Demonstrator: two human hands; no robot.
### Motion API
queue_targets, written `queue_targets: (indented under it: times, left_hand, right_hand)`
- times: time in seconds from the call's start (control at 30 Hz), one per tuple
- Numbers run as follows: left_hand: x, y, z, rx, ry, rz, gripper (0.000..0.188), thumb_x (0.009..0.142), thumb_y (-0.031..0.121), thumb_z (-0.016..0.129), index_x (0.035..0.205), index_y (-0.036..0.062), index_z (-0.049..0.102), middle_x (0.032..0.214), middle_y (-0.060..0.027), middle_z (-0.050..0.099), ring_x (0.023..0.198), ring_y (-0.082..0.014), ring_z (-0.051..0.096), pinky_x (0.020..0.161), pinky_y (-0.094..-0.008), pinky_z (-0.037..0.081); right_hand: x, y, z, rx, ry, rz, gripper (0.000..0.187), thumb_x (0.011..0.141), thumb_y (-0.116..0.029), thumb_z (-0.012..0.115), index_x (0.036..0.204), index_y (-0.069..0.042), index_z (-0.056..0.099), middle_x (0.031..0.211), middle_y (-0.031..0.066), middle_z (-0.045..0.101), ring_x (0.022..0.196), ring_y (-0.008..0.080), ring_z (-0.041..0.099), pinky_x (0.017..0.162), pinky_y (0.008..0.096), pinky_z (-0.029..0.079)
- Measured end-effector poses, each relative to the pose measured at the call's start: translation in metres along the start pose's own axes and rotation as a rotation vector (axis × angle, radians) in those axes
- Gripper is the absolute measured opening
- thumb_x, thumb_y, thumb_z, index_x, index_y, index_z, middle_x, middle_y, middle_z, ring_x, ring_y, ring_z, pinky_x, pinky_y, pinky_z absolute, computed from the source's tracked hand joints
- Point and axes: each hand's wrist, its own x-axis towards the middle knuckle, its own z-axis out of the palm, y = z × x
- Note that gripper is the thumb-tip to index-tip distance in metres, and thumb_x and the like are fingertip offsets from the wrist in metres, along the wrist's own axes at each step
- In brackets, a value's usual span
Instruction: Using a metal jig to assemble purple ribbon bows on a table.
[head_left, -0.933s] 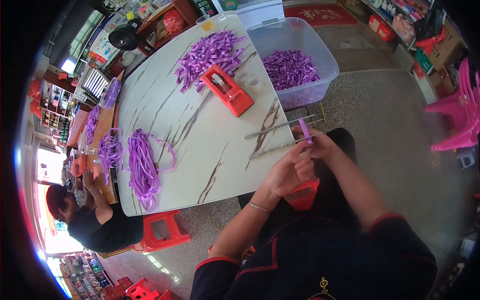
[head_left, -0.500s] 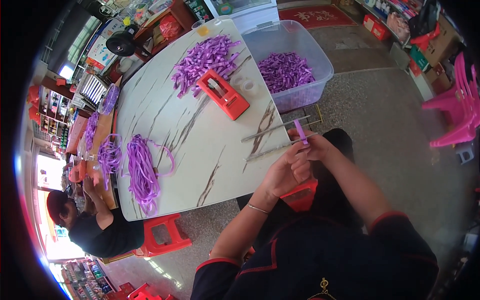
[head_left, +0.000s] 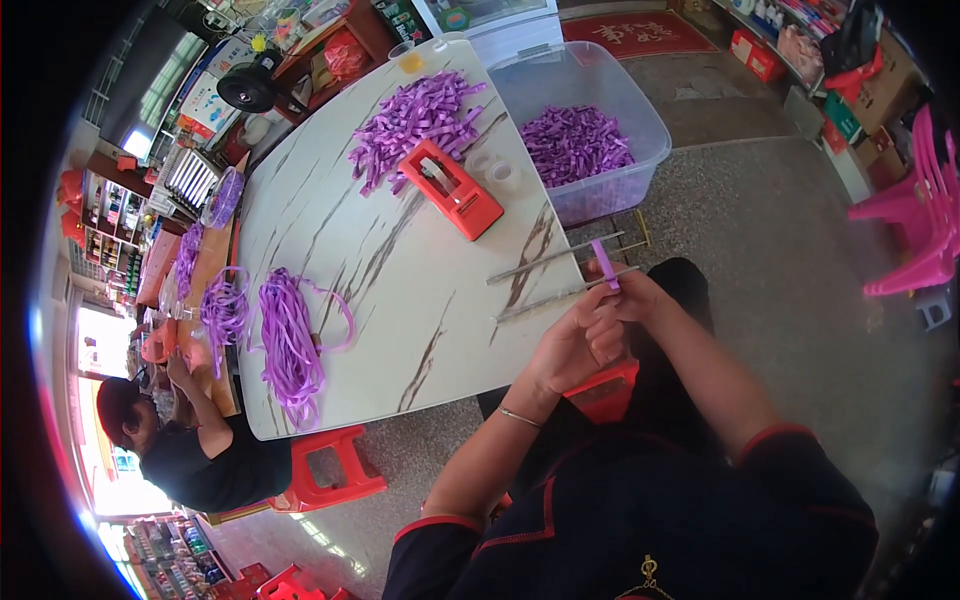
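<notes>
Two thin metal rods (head_left: pixel 548 260) reach past the table's right edge. A short purple ribbon (head_left: pixel 604 262) lies across them, its near end running down to my fingers. My left hand (head_left: pixel 580 342) is closed, its fingertips pinched at that near end. Pressed against it, my right hand (head_left: pixel 642 294) is closed too, with its fingers around the ribbon beside the nearer rod. The ribbon's very end is hidden between my fingers. A red tape dispenser (head_left: pixel 452 190) stands on the marble-patterned table (head_left: pixel 400 290), beyond the rods.
A heap of short purple ribbon pieces (head_left: pixel 415 125) lies at the table's far side. More fill a clear plastic bin (head_left: pixel 650 165) on the right. A long ribbon bundle (head_left: pixel 288 345) rests at the left. Another person (head_left: pixel 205 445) sits beyond the table's left end.
The view has shifted very slightly. My hands stay at the rods in nearly the same pose, and the ribbon remains across them.
</notes>
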Motion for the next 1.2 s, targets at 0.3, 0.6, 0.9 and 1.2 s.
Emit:
queue_targets:
  times: [0.3,0.6,0.9,1.2]
  left_hand:
    - [0.000,0.000,-0.003,0.000,-0.003,-0.002,0.034,0.085,0.009,0.044,0.119,0.0068,0.041,0.064,0.0033,0.029,0.058,-0.0090,0.032,0.056,-0.0223,0.031]
    - [0.000,0.001,-0.002,0.019,-0.001,-0.004,0.037,0.083,0.011,0.045,0.120,0.0072,0.040,0.064,0.0034,0.029,0.058,-0.0091,0.033,0.056,-0.0221,0.031]
    - [-0.001,0.001,-0.002,0.030,0.009,0.004,0.039,0.083,0.012,0.045,0.121,0.0069,0.039,0.064,0.0036,0.029,0.058,-0.0090,0.033,0.055,-0.0219,0.031]
    - [-0.001,0.002,-0.001,0.024,0.031,-0.004,0.042,0.082,0.010,0.044,0.124,0.0085,0.037,0.064,0.0034,0.029,0.058,-0.0091,0.033,0.055,-0.0222,0.032]
  right_hand:
    - [-0.010,0.003,-0.001,0.022,-0.165,-0.060,0.026,0.090,-0.022,0.049,0.108,-0.005,0.055,0.066,-0.0041,0.047,0.055,0.0051,0.044,0.057,0.0252,0.044]
    - [-0.004,-0.002,0.000,0.002,-0.105,-0.023,0.017,0.088,-0.021,0.052,0.095,-0.007,0.058,0.068,-0.0032,0.054,0.053,0.0036,0.046,0.049,0.0164,0.037]
    - [-0.009,-0.008,0.006,-0.029,0.012,-0.012,0.021,0.087,-0.022,0.054,0.097,-0.005,0.058,0.073,0.0004,0.057,0.060,0.0081,0.052,0.058,0.0232,0.044]
    - [-0.013,-0.006,0.009,-0.027,-0.047,-0.027,0.026,0.088,-0.023,0.052,0.105,-0.004,0.058,0.069,-0.0019,0.053,0.055,0.0051,0.046,0.057,0.0229,0.043]
